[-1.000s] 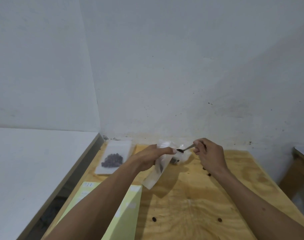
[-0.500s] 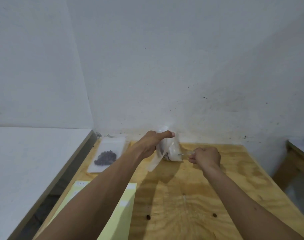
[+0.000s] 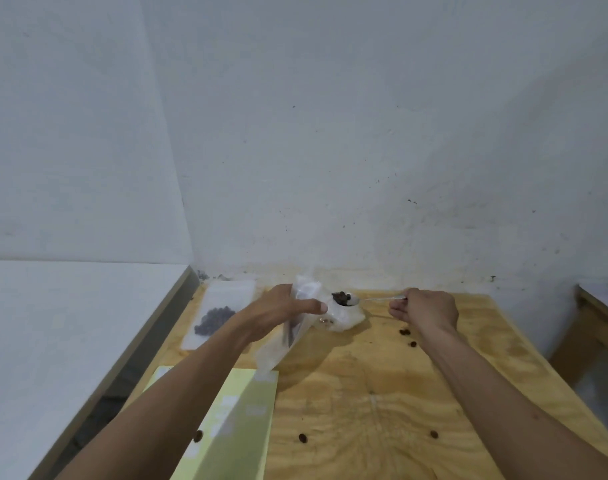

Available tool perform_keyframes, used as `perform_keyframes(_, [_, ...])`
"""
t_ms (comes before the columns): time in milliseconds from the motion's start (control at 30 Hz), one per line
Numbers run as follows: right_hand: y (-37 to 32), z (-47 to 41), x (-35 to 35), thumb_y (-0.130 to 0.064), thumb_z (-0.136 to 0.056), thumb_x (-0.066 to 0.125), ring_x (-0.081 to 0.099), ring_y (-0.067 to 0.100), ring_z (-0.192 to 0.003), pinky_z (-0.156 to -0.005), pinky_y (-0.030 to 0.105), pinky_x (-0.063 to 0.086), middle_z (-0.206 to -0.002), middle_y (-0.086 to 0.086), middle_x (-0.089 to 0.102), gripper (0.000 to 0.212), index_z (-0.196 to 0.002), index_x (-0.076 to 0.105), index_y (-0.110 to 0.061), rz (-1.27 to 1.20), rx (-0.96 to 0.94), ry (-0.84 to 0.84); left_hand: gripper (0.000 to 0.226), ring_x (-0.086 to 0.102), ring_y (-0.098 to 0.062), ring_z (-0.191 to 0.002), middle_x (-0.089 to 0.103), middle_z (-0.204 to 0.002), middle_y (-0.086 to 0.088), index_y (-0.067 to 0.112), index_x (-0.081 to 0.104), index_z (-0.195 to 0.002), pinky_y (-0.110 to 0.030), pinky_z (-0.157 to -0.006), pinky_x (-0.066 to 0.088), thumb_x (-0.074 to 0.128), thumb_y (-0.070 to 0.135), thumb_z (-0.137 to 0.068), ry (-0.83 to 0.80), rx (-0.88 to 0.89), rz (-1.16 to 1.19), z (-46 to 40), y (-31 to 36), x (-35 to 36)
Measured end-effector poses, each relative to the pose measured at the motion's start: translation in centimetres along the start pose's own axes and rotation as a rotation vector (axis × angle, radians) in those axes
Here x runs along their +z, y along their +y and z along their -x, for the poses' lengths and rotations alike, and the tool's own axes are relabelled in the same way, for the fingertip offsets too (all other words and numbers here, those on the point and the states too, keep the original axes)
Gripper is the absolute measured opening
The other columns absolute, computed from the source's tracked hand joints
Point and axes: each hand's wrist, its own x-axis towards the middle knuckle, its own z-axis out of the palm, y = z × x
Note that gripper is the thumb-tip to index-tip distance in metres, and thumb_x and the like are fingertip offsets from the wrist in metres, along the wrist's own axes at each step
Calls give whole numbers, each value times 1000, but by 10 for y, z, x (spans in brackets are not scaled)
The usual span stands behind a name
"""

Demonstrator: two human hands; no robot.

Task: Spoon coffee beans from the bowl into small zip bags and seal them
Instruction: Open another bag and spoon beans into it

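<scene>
Now lifted clear of the bowl [image 3: 344, 318] with a fresh heap of coffee beans [image 3: 341, 297], where half a second ago dipped low inside it: spoon [image 3: 368, 300] pinched by the curled fingers of the right hand [image 3: 425, 311]. Gripped upright just left of the bowl by the left hand [image 3: 282, 315], thumb extended across it: zip bag [image 3: 288, 336]. Next, probably a tip into the bag mouth. Already filled, flat at the table's [image 3: 382, 393] far left: another bag [image 3: 221, 311]. Scattered near the front edge: stray beans [image 3: 302, 438].
</scene>
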Motion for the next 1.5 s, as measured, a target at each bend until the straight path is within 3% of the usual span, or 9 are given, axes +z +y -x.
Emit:
perform_keyframes(33, [-2, 0, -2, -7, -94, 55, 76, 29, -66, -84, 51, 62, -57, 8, 73, 20, -80, 68, 1, 0, -12, 1, 17, 68, -9, -72, 72, -77, 10, 24, 71, -74, -28, -79, 49, 78, 35, -85, -8, -2, -9, 7, 0, 0])
perform_keyframes(100, [-5, 1, -5, -7, -94, 56, 76, 29, -65, -83, 50, 62, -57, 8, 73, 22, -78, 69, 1, 7, -35, 0, 23, 72, -8, -98, 78, -102, 10, 25, 76, -104, -29, -92, 52, 80, 34, -83, -12, -16, -21, 17, 2, 0])
perform_keyframes(267, [-21, 5, -11, -6, -93, 58, 76, 27, -64, -82, 46, 63, -61, 11, 74, 17, -84, 70, 4, -15, -66, -10, 47, 67, -13, -107, 73, -110, 9, 31, 73, -106, -38, -97, 54, 89, 48, -64, 96, 1, -122, 13, -4, -5])
perform_keyframes(367, [-38, 15, -11, -6, -92, 60, 76, 26, -63, -83, 44, 63, -63, 13, 75, 16, -88, 70, 6, -47, -100, -56, 59, 50, -15, -122, 45, -131, 6, 29, 61, -116, -32, -96, 45, 87, 47, -67, 151, -25, -276, 15, -4, -1])
perform_keyframes(667, [-59, 64, 7, -12, -99, 54, 75, 13, -60, -79, 36, 62, -65, 3, 75, 25, -86, 76, -9, 229, -541, -229, 71, 48, -14, -113, 34, -128, 4, 19, 43, -130, -18, -70, 38, 83, 45, -77, 192, 3, -386, 15, 2, 11])
perform_keyframes(867, [-60, 57, 0, -19, -105, 54, 72, 5, -67, -71, 21, 59, -73, -3, 73, 22, -94, 73, -17, 240, -849, -95, 72, 51, -18, -116, 46, -130, 1, 28, 56, -122, -35, -95, 48, 82, 59, -61, 182, -70, -176, 4, -5, 3])
perform_keyframes(1100, [-4, 23, 4, -11, -102, 56, 72, 8, -71, -77, 36, 61, -79, 0, 74, 24, -87, 72, -3, 399, -680, -168, 72, 68, -22, -107, 72, -118, -4, 12, 66, -124, -33, -91, 53, 86, 49, -65, 2, -156, 137, -9, -4, 3])
perform_keyframes(1333, [17, 17, 18, -5, -98, 54, 73, 24, -73, -63, 37, 59, -79, 8, 74, 20, -90, 73, -5, 477, -581, -179, 60, 64, -23, -84, 64, -97, -12, -1, 64, -116, -27, -68, 50, 83, 40, -76, 186, -182, 329, -30, 11, 9])
perform_keyframes(1500, [21, 14, 20, -6, -100, 49, 74, 22, -61, -57, 27, 56, -75, 12, 75, 30, -82, 71, 1, 353, -205, -96, 81, 67, -31, -102, 65, -114, -16, -1, 66, -117, -35, -86, 50, 90, 47, -55, 95, -182, 340, -36, 19, 15])
